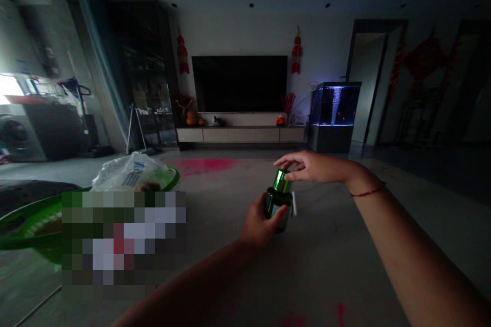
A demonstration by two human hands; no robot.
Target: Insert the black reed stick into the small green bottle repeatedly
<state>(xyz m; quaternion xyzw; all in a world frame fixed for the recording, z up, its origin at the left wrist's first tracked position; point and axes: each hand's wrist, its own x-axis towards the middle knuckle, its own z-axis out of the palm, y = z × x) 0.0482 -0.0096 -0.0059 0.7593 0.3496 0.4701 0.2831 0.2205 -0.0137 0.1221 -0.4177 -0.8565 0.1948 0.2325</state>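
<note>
A dark green bottle (273, 197) with a pale label and a shiny green cap (282, 180) stands a little tilted in front of me. My left hand (259, 222) is wrapped round the bottle's body, its thumb across the label. From the right, my right hand (307, 167) reaches over the top, thumb and fingers closed about the cap; part of that grip is hidden. A thin white stick-like thing (294, 203) shows just right of the bottle.
Left of my hands is a green plastic basket (174, 180) with a white plastic bag (128, 171) in it; a blurred-out patch covers part of it. Pink stains (207, 164) mark the grey surface. Farther off are a television (240, 84), a low cabinet (241, 135) and a lit fish tank (334, 107).
</note>
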